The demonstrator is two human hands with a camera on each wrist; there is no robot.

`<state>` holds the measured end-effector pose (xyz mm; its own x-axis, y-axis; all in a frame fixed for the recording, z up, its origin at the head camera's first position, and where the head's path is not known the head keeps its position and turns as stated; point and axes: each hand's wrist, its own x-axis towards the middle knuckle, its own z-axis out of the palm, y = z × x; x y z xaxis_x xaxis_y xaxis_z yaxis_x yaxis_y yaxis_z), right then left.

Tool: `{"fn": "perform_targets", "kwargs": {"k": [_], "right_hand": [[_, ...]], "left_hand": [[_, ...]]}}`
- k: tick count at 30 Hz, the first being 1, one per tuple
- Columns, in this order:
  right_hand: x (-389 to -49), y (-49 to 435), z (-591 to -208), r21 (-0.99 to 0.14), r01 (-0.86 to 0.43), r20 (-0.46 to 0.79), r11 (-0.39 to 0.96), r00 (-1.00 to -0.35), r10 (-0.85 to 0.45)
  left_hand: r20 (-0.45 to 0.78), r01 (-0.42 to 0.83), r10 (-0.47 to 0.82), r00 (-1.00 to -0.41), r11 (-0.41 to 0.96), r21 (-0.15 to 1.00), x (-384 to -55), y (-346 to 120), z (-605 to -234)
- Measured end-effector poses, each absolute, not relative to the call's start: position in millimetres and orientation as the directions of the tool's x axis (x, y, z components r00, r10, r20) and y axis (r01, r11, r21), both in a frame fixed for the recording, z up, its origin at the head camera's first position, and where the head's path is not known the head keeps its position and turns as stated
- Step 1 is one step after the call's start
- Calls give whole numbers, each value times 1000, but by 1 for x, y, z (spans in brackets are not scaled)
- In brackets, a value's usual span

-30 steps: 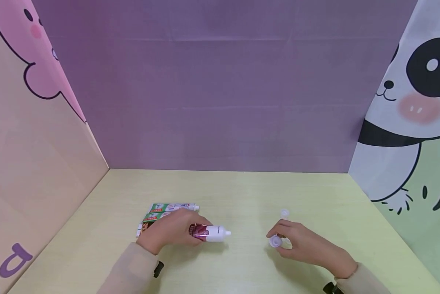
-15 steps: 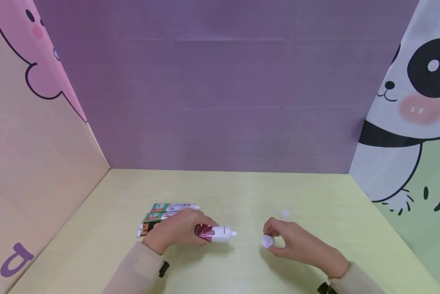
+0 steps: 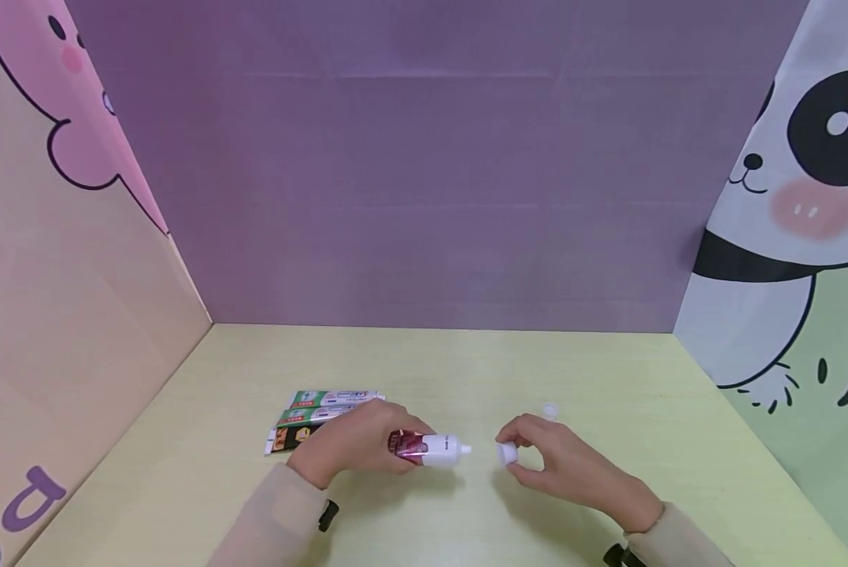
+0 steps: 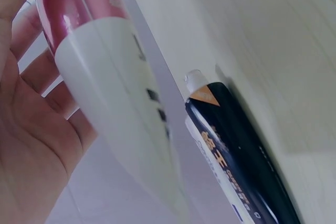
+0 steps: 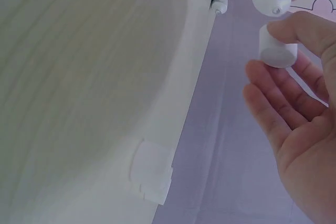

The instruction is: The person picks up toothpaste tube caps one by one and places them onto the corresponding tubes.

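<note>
My left hand (image 3: 360, 441) grips a toothpaste tube (image 3: 441, 450), dark red with a white front part, its bare nozzle pointing right. In the left wrist view the tube's white part (image 4: 110, 77) fills much of the middle, with fingers behind its red part. Across a small gap, my right hand (image 3: 572, 472) pinches a white cap (image 3: 507, 453) between thumb and fingers, level with the nozzle. From the right wrist, the cap (image 5: 277, 51) shows just below the tube's tip (image 5: 273, 1), apart from it.
Beyond the left hand lie two green-and-white toothpaste tubes (image 3: 310, 415) and a black one (image 3: 292, 438), side by side and partly covered by the hand. White caps (image 5: 152, 171) sit on the table behind the right hand. Printed walls and a purple backdrop (image 3: 438, 173) enclose the table.
My left hand has carried the red-and-white tube to the right. The right hand has moved left with the cap and turned it, so the gap between cap and nozzle is smaller.
</note>
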<state>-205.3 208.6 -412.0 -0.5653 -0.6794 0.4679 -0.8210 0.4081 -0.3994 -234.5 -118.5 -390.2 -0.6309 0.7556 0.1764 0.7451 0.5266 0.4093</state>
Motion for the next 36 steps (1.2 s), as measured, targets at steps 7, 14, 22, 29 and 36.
{"fn": "perform_targets", "kwargs": {"k": [7,14,22,29,36], "right_hand": [[-208,203,-414,-424,-833,509,355,-543,-668],[-208,199,-416,-468,-797,476,381,-591,-651],[-208,194,-417,-440,-825,509,356,-555,-658],[-208,192,-420,-444,-829,518,339,-546,-658],[-206,191,-421,-460,-828,515,322,-544,-662]], "left_hand": [[176,749,762,-623,518,413,-235,-111,-387],[188,755,770,-609,492,433,-235,-106,-388],[176,751,775,-607,487,447,-235,-100,-387],[183,756,778,-601,479,446,-235,-97,-389],[180,760,785,-593,471,448,-235,-97,-391]]}}
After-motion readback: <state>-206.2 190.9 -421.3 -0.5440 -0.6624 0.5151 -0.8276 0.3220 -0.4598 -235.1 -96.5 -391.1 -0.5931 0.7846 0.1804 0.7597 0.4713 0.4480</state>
